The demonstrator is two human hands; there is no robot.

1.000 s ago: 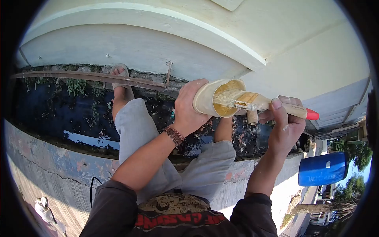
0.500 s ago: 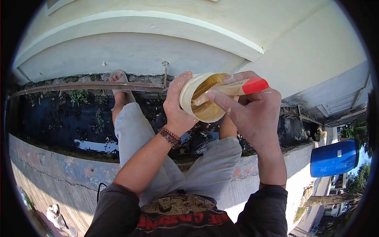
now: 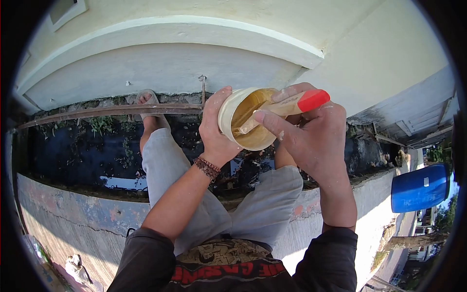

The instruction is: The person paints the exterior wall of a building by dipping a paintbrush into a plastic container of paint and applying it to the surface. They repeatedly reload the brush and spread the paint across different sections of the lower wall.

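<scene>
My left hand (image 3: 216, 127) wraps round the side of a cream-coloured paint pot (image 3: 227, 117), which is tilted so that its mouth faces right. A yellowish coating shows on the pot's inner wall. In my right hand (image 3: 311, 131) is a paintbrush (image 3: 287, 108) with a pale wooden handle and a red end, pinched between thumb and fingers. The brush slants down into the pot's mouth. Its bristles are inside the pot and mostly hidden. Both hands carry pale paint smears.
A cream wall with a curved-looking ledge (image 3: 180, 31) stands ahead. Below it runs a drain with dark water (image 3: 78, 151), crossed lengthwise by a rusty metal bar (image 3: 112, 110). My legs straddle the drain. A blue barrel (image 3: 421, 189) is at the right on the concrete.
The view has shifted slightly, moving the barrel rightward in the picture. The brush sits a little lower and further left in the pot. Both hands keep their holds.
</scene>
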